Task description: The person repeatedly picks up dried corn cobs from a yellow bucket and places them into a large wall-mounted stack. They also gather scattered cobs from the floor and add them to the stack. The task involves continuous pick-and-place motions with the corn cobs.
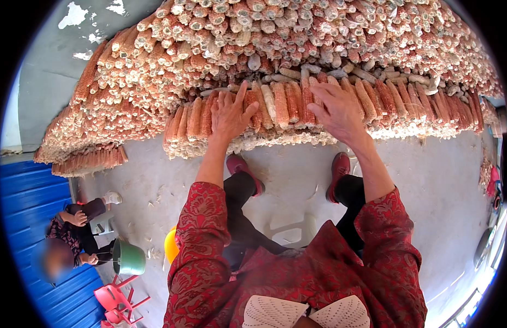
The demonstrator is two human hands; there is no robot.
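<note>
Both my hands rest palm down on a row of bare corn cobs (281, 104) laid side by side along the front of a stack. My left hand (230, 112) lies on the cobs left of the middle, fingers spread, thumb pointing right. My right hand (339, 110) lies on the row farther right, its fingers apart and pointing up and left. Between them the reddish cobs show, one of them paler. Neither hand grips a cob as far as I can see; the undersides of both are hidden.
A tall pile of corn cobs (220, 41) rises behind the row. At the left a seated person (73, 233) holds a green bucket (129, 257) by its handle, near a red chair (114, 297). A yellow object (170, 245) shows beside my left sleeve. Husk scraps lie on the concrete floor (294, 176).
</note>
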